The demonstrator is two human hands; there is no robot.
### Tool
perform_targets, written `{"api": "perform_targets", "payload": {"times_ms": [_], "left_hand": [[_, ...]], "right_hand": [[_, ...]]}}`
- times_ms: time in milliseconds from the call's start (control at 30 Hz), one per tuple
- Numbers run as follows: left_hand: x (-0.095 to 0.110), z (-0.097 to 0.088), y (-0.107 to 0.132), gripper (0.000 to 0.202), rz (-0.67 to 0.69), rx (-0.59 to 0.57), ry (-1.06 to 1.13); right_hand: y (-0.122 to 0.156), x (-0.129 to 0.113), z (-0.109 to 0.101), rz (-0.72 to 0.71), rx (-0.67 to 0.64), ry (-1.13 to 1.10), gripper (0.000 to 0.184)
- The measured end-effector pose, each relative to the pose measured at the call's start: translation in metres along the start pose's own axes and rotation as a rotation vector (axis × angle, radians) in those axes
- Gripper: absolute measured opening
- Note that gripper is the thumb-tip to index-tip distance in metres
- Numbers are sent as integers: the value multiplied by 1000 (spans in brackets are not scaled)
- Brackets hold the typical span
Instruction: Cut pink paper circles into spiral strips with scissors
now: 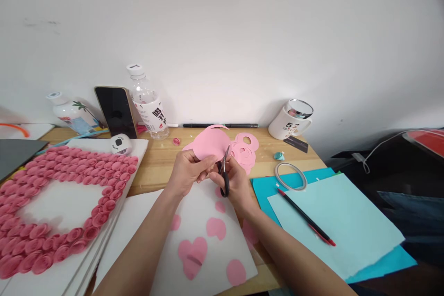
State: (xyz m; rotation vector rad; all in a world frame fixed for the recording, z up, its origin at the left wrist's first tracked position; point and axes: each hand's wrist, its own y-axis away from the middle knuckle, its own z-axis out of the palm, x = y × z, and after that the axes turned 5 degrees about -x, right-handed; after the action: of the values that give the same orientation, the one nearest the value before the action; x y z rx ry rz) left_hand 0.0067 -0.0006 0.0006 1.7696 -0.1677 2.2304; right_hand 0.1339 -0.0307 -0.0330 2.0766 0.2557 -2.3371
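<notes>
My left hand (189, 169) pinches a round pink paper piece (208, 144) and holds it up over the wooden desk (157, 159). Just right of it, my right hand (236, 180) is closed round small black-handled scissors (225, 171), whose blades point up into the edge of the pink paper. Behind the hands lie pink spiral-cut paper circles (245, 148). Below my hands is a white sheet (204, 222) strewn with pink heart cut-outs (192, 250).
A white board bearing a ring of pink paper roses (65, 203) lies at left. Two bottles (147, 101), a phone (116, 111), a mug (290, 121), a tape roll (290, 175), a pencil (305, 216) on light blue sheets (343, 222) and a black pen (222, 125) surround the work.
</notes>
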Motion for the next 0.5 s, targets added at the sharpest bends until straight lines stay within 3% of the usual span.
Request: {"api": "perform_targets", "payload": {"times_ms": [500], "left_hand": [[2, -2, 1, 32, 7, 6, -67]], "right_hand": [[0, -2, 1, 45, 11, -20, 35]]}}
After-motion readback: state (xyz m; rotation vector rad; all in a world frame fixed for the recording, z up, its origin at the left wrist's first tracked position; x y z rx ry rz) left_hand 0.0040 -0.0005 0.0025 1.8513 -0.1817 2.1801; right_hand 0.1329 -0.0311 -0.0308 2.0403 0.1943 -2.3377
